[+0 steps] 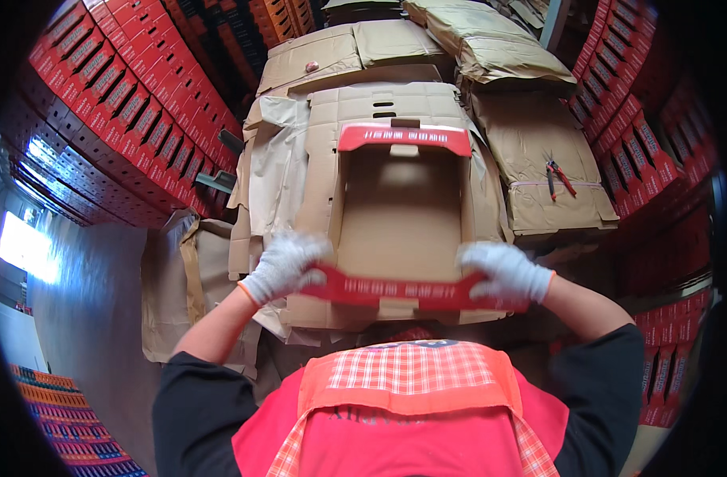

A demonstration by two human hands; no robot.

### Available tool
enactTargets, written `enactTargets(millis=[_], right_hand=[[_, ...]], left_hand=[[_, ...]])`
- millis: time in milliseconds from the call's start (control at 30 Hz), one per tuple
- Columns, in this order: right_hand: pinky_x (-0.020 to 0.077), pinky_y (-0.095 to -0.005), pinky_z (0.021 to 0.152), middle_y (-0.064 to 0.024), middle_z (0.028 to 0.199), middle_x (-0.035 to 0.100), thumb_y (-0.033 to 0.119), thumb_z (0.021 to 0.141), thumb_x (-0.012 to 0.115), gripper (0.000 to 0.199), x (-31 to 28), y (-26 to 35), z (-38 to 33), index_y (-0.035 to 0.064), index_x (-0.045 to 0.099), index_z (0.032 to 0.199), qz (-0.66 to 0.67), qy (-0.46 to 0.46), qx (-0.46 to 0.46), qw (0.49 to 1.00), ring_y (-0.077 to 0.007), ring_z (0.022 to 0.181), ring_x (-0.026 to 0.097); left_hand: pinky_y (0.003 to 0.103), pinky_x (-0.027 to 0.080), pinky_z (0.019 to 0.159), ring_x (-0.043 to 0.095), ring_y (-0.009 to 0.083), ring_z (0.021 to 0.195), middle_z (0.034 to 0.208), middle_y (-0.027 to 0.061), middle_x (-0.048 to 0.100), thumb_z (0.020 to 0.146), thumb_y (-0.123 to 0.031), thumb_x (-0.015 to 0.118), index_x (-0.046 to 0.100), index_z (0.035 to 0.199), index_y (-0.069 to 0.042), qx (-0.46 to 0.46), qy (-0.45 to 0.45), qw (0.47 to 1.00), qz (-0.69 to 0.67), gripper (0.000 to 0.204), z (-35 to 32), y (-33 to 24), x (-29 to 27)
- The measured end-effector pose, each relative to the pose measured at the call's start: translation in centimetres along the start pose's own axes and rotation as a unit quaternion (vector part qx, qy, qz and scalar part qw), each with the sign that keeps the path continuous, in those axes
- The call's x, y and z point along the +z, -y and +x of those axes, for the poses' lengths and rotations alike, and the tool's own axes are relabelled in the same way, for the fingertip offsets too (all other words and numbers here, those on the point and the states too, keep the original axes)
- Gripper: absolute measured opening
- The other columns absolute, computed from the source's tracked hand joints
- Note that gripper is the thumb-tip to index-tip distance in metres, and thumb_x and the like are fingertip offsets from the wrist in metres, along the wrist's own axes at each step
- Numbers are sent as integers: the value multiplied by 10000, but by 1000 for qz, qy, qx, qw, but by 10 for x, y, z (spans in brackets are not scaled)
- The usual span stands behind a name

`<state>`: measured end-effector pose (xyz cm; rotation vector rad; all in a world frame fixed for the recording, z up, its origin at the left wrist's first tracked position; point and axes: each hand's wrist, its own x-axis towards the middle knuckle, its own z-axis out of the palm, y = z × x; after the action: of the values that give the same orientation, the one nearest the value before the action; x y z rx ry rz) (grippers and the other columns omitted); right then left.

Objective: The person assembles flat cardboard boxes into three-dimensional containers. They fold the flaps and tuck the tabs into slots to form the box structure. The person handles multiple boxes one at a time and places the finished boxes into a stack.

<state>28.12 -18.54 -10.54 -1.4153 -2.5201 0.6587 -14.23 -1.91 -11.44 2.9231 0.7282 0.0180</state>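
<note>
Both gloved hands, left (282,266) and right (506,272), grip the near red flap (403,291) of a flat carton (399,215), whose long axis runs nine-to-three, the carton stretching toward twelve.

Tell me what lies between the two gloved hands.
Head view: the box's red near flap spans from left hand to right hand; both grip its ends.

Clearance: open brown cardboard tray floor (399,215) between gloved left hand (284,265) and right hand (506,270). Obstacles: stacked red cartons (125,103) far left; red-handled cutters (556,176) beyond right hand.
</note>
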Motion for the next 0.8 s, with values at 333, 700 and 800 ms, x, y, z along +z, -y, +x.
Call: enactTargets(millis=[333,700,800], right_hand=[[495,-312,839,-70,1012,606,91,803,618,857,83,-92,57,14,205,1550,686,-367,280,562,-161,861,590],[485,-323,955,-163,1226,601,29,637,596,691,-157,113,88,24,528,1325,-59,-236,63,968,-271,1134,588],[504,-422,934,-235,1222,595,105,682,682,532,-124,142,110,37,605,1204,-167,-132,-27,977,-376,1135,589]], left_hand=[[251,405,1038,528,103,1091,1402,28,506,896,-117,603,328,1519,-13,-254,-322,412,-813,689,56,-26,109],[514,489,990,627,319,1075,1130,145,663,894,-224,561,628,1089,-75,-258,39,153,-953,254,97,-150,151],[500,507,953,652,340,1036,1127,169,657,895,-287,621,624,1151,-56,-194,177,481,-836,345,76,-160,123]])
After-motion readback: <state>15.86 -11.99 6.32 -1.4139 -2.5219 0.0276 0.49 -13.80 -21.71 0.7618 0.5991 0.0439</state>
